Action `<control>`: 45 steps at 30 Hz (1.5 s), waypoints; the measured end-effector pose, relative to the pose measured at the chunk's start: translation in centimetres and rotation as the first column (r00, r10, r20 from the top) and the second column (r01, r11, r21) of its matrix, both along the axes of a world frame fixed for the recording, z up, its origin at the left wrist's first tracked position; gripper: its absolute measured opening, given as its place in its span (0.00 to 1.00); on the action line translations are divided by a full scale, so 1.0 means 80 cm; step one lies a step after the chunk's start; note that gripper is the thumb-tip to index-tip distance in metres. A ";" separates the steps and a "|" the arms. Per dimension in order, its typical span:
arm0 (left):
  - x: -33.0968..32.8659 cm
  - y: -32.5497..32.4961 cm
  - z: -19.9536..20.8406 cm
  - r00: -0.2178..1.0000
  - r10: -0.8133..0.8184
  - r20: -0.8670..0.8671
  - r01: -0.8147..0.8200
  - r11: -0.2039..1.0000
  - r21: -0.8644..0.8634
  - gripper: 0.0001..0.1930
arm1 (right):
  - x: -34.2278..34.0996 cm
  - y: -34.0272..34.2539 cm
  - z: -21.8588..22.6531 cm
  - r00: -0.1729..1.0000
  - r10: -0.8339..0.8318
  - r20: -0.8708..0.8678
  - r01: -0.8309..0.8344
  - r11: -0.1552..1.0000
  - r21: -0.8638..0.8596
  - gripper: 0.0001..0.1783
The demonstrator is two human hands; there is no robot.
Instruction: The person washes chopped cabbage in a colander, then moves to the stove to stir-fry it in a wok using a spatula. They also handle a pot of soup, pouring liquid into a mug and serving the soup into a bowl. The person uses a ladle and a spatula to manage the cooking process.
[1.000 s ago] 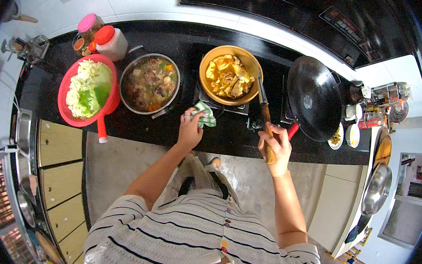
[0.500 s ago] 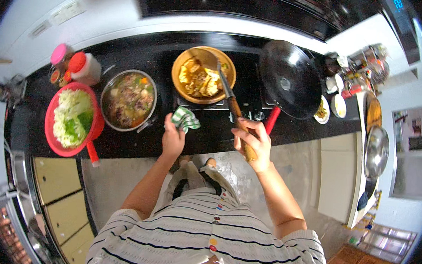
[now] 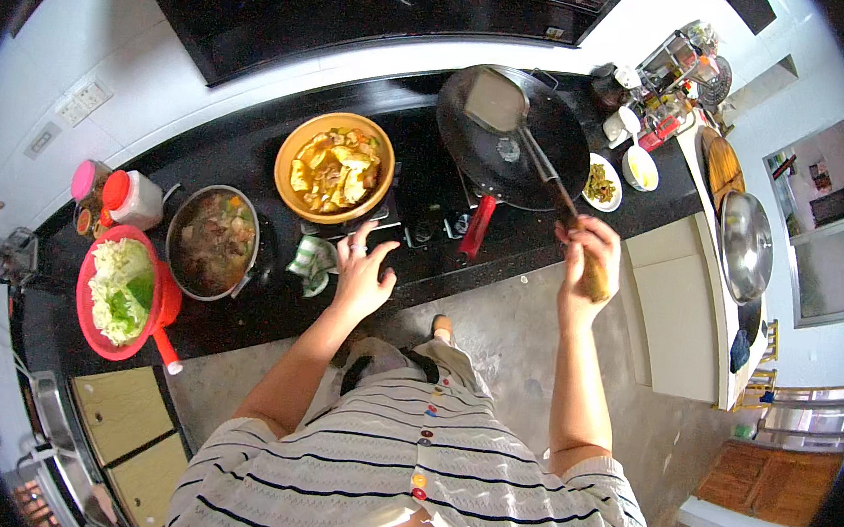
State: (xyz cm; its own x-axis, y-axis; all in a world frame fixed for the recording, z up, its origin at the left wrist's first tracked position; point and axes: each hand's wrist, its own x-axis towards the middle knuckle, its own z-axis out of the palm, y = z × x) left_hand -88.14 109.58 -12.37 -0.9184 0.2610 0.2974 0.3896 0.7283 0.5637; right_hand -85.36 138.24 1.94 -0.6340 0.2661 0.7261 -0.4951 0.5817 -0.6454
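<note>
My right hand point(image 3: 588, 263) is wrapped round the wooden handle of a wok spatula point(image 3: 498, 103). The spatula's flat metal blade is over the black wok point(image 3: 555, 125), whose red handle points toward me. Fingers spread, my left hand point(image 3: 364, 279) holds nothing and hovers at the counter's front edge. Close to its left lies a green-and-white checked cloth point(image 3: 314, 264). Beyond that hand stands a yellow-brown clay pot point(image 3: 284, 193), filled with a stew of yellow, egg-like pieces in brown sauce.
Left along the black counter point(image 3: 221, 156) are a metal pot point(image 3: 252, 284) of soup, a red colander point(image 3: 171, 287) with shredded cabbage and lidded jars point(image 3: 136, 200). Right of the wok stand a plate of chopped greens point(image 3: 601, 185), a white bowl point(image 3: 643, 172) and a large metal lid point(image 3: 745, 247).
The spatula has moved from the clay pot rightward to over the wok, carried by my right hand. My left hand has come away from the cloth with its fingers spread. The view has shifted right.
</note>
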 end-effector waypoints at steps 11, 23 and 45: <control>-0.038 0.198 0.031 0.977 0.104 0.185 -0.138 0.973 0.186 0.24 | -0.123 0.251 -0.011 0.852 0.289 0.436 -0.045 0.871 -0.489 0.07; -0.042 0.205 0.028 0.981 0.108 0.162 -0.148 0.955 0.258 0.19 | -0.210 0.286 -0.109 0.734 0.614 0.290 -0.280 0.663 -0.695 0.05; -0.046 0.195 0.014 0.987 0.114 0.116 -0.140 0.959 0.246 0.19 | -0.227 0.243 -0.007 0.700 0.517 0.492 -0.265 0.828 -0.493 0.06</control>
State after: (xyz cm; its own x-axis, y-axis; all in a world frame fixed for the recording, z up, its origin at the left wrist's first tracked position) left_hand -91.78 125.14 -11.23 -0.9675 0.0684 0.2435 0.2353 0.5970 0.7669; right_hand -103.48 157.67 1.36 -0.9958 0.0488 0.0772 -0.0727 0.0870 -0.9935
